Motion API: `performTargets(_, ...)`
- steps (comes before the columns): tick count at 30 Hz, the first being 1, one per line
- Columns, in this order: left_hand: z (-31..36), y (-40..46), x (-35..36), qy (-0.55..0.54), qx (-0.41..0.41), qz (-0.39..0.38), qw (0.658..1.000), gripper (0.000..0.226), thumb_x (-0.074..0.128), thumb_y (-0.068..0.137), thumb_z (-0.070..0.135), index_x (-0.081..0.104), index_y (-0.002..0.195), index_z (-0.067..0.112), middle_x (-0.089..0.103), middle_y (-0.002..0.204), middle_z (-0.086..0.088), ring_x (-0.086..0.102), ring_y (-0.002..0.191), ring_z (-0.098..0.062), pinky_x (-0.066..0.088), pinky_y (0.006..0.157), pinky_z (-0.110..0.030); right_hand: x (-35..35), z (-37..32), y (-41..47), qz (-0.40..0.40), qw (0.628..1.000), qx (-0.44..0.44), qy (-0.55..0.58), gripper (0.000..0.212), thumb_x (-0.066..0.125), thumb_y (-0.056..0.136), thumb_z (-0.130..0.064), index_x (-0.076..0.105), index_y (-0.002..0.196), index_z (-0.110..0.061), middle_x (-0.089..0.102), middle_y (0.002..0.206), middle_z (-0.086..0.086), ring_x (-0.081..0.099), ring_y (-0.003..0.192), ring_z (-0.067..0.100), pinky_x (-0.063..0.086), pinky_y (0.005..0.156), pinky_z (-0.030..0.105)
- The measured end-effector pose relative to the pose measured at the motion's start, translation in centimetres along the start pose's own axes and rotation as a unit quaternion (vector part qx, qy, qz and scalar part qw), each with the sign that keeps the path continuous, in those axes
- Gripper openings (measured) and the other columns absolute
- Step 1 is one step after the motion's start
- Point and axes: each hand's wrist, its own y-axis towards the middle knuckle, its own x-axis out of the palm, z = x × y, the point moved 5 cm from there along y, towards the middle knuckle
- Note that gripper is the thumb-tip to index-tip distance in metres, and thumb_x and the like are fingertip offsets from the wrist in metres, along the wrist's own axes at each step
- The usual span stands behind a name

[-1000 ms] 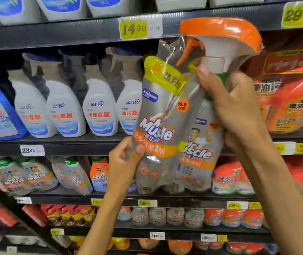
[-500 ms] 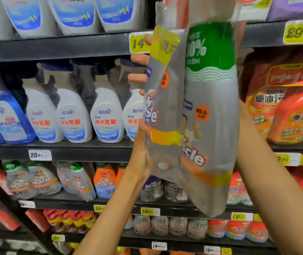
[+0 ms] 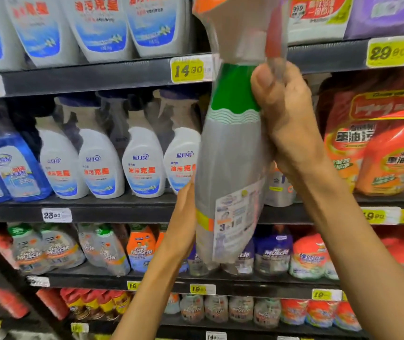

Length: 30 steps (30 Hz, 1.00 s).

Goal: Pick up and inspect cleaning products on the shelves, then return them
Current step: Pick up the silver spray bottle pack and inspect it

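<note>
You are facing a tall run of dark shelves (image 3: 103, 78) packed with cleaners: white refill pouches (image 3: 98, 25) along the top left, white spray bottles (image 3: 144, 163) in the middle row, orange bags (image 3: 377, 148) at the right, and smaller grey and orange bottles (image 3: 142, 249) on the lower tiers, with a yellow price tag (image 3: 188, 69) on the upper shelf edge. Near you, held up in front of that middle row, is the wrapped spray-bottle pack (image 3: 230, 168), grey with a green band and an orange trigger head at the top of the frame; its back label with small print is turned toward you. Your right hand (image 3: 291, 123) grips the pack high up at the neck, thumb pressed on the green band and fingers curled round behind. Your left hand (image 3: 183, 217) steadies the lower left edge; its fingers lie behind the pack, so whether they curl or lie flat you cannot tell from here. This looks like the inspecting step, about midway through handling this product. Next, once you have read the label, you would likely lower the pack upright into its gap on a shelf, base first, without knocking the neighbouring bottles.
</note>
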Motion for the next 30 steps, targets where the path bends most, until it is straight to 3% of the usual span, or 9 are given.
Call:
performTargets(3, 0.1, -0.5, 0.4, -0.013, 0.018, -0.029, 0.999, 0.047, 0.057, 0.070, 0.071, 0.068, 0.103, 0.039, 0.075, 0.096, 0.009, 0.069, 0.093, -0.006, 0.055, 0.066, -0.017, -0.9, 0.5, -0.3, 0.087, 0.996, 0.014, -0.031, 0.087, 0.076, 0.050, -0.054, 0.047, 0.118, -0.007, 0.066, 0.111, 0.009, 0.067, 0.097, 0.015, 0.055, 0.084, 0.030)
performTargets(6, 0.7, -0.9, 0.5, 0.081, 0.091, -0.011, 0.993, 0.048, 0.071, 0.057, 0.051, 0.068, 0.100, 0.031, 0.075, 0.093, 0.012, 0.070, 0.091, -0.012, 0.055, 0.064, -0.015, -1.1, 0.9, -0.6, 0.131, 0.989, 0.022, -0.071, 0.092, 0.077, 0.048, -0.059, 0.043, 0.120, -0.012, 0.061, 0.118, 0.007, 0.064, 0.105, 0.015, 0.054, 0.091, 0.033)
performTargets(8, 0.9, -0.9, 0.8, 0.131, 0.135, -0.002, 0.982, 0.039, 0.073, 0.063, 0.041, 0.065, 0.100, 0.030, 0.074, 0.095, 0.011, 0.071, 0.088, -0.010, 0.055, 0.066, -0.015, -1.1, 1.3, -0.8, 0.127, 0.984, 0.027, -0.118, 0.089, 0.081, 0.054, -0.057, 0.040, 0.120, -0.014, 0.058, 0.115, -0.001, 0.061, 0.099, 0.003, 0.050, 0.085, 0.016)
performTargets(10, 0.6, -1.0, 0.4, 0.115, 0.133, 0.008, 0.984, 0.031, 0.074, 0.065, 0.038, 0.070, 0.095, 0.033, 0.075, 0.096, 0.007, 0.072, 0.088, -0.013, 0.055, 0.068, -0.018, -1.3, 1.5, -0.7, 0.099, 0.982, 0.037, -0.157, 0.077, 0.080, 0.065, -0.053, 0.040, 0.119, -0.015, 0.057, 0.111, -0.006, 0.057, 0.092, -0.007, 0.044, 0.073, 0.004)
performTargets(12, 0.4, -0.6, 0.0, 0.066, 0.107, 0.007, 0.992, 0.032, 0.076, 0.063, 0.039, 0.072, 0.094, 0.033, 0.075, 0.095, 0.002, 0.072, 0.088, -0.017, 0.056, 0.068, -0.022, -2.0, 1.7, -0.3, 0.050, 0.985, 0.061, -0.151, 0.061, 0.071, 0.076, -0.051, 0.047, 0.117, -0.014, 0.063, 0.111, -0.002, 0.062, 0.093, 0.001, 0.046, 0.077, 0.012)
performTargets(16, -0.6, -0.6, -0.9, -0.081, 0.033, 0.007, 0.996, 0.084, 0.090, 0.041, 0.051, 0.057, 0.108, 0.013, 0.075, 0.094, -0.005, 0.072, 0.085, -0.020, 0.058, 0.064, -0.028, -2.6, 1.4, 0.3, -0.072, 0.983, 0.067, -0.157, 0.018, 0.059, 0.092, -0.032, 0.062, 0.101, -0.017, 0.071, 0.089, -0.010, 0.064, 0.080, -0.003, 0.048, 0.072, 0.014)
performTargets(18, -0.9, -0.8, -0.8, -0.105, 0.019, 0.017, 0.994, 0.090, 0.091, 0.036, 0.052, 0.052, 0.108, 0.014, 0.076, 0.091, -0.003, 0.073, 0.083, -0.017, 0.057, 0.063, -0.026, -2.2, 1.4, 0.1, -0.095, 0.984, 0.068, -0.133, 0.008, 0.057, 0.094, -0.026, 0.064, 0.094, -0.022, 0.072, 0.081, -0.015, 0.064, 0.078, -0.005, 0.048, 0.071, 0.013)
performTargets(24, 0.8, -0.3, -0.8, 0.034, 0.030, -0.038, 0.998, 0.052, 0.077, 0.059, 0.061, 0.071, 0.100, 0.028, 0.074, 0.103, -0.004, 0.070, 0.097, -0.021, 0.056, 0.073, -0.027, -3.2, 1.4, -0.4, -0.029, 0.988, -0.017, -0.154, 0.010, 0.057, 0.096, -0.018, 0.064, 0.090, -0.015, 0.068, 0.079, -0.011, 0.061, 0.075, -0.002, 0.048, 0.071, 0.017)
performTargets(30, 0.3, -1.0, -1.2, 0.069, -0.012, -0.002, 0.998, 0.035, 0.064, 0.074, 0.053, 0.074, 0.093, 0.026, 0.075, 0.098, -0.005, 0.071, 0.092, -0.020, 0.056, 0.068, -0.022, -4.3, 3.9, -1.2, 0.006, 0.981, 0.045, -0.191, 0.017, 0.054, 0.098, -0.022, 0.065, 0.084, -0.021, 0.066, 0.072, -0.014, 0.060, 0.068, -0.005, 0.046, 0.065, 0.015)
